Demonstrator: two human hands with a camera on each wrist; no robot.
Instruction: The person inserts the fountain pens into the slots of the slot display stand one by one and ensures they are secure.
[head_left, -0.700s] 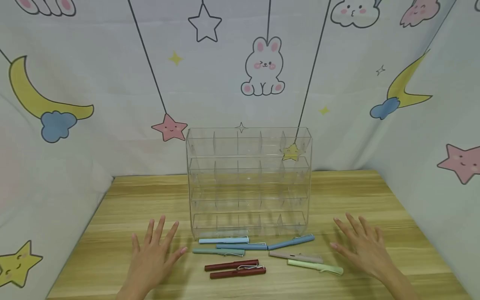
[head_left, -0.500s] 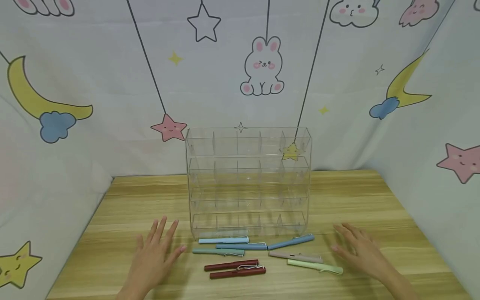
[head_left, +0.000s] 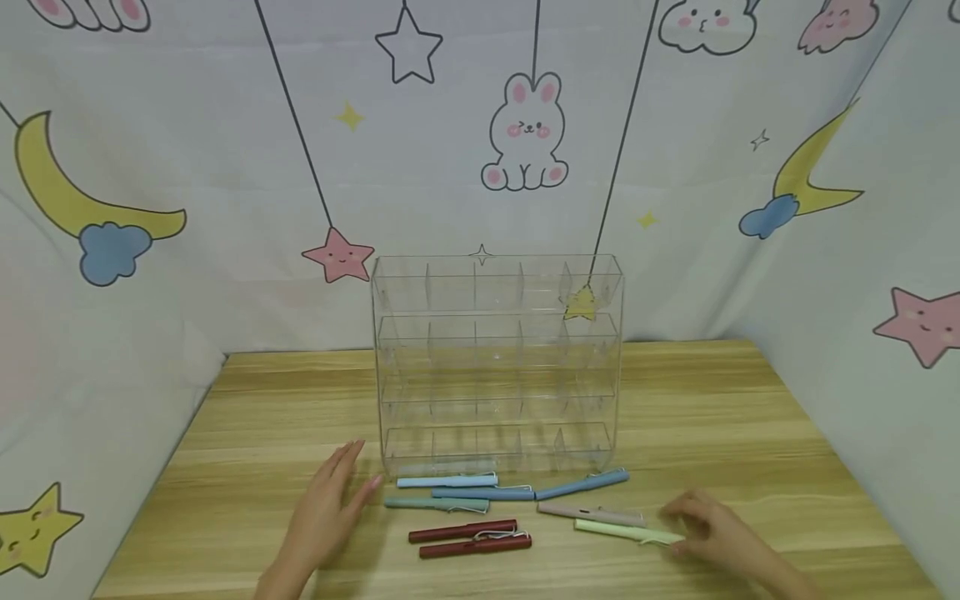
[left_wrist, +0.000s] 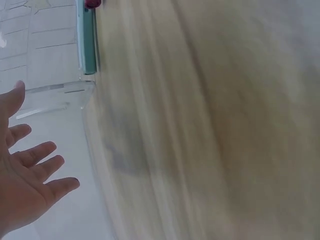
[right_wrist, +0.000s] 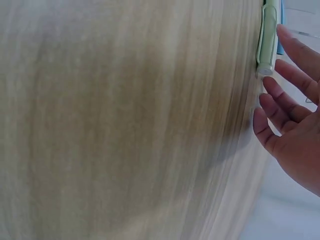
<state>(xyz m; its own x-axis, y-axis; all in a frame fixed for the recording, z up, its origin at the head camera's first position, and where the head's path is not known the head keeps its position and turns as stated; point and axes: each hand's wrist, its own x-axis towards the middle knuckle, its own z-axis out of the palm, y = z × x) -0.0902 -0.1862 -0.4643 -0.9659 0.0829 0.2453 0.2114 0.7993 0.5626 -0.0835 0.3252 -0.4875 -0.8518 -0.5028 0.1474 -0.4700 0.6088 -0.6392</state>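
Note:
In the head view my right hand (head_left: 716,533) is at the clip end of a light green pen (head_left: 626,531), its fingers bent loosely; the right wrist view shows the thumb close beside the pen (right_wrist: 269,37), contact unclear. A pinkish-grey pen (head_left: 588,512) lies just behind it. My left hand (head_left: 322,504) holds nothing, fingers extended, left of a grey-green pen (head_left: 427,503). Nearby lie a light blue pen (head_left: 446,482), a blue pen (head_left: 480,493), another blue pen (head_left: 585,483), and two dark red pens, one behind (head_left: 457,531) and one in front (head_left: 468,547).
A clear acrylic rack (head_left: 498,400) with tiers of divided compartments stands upright behind the pens. The wood-grain table (head_left: 247,417) is enclosed at the back and sides by a white cloth (head_left: 225,167) printed with cartoons.
My right hand has lowered toward the light green pen's clip end, its fingers bending. The left hand has turned and shifted slightly right, toward the pens. The pens look unmoved.

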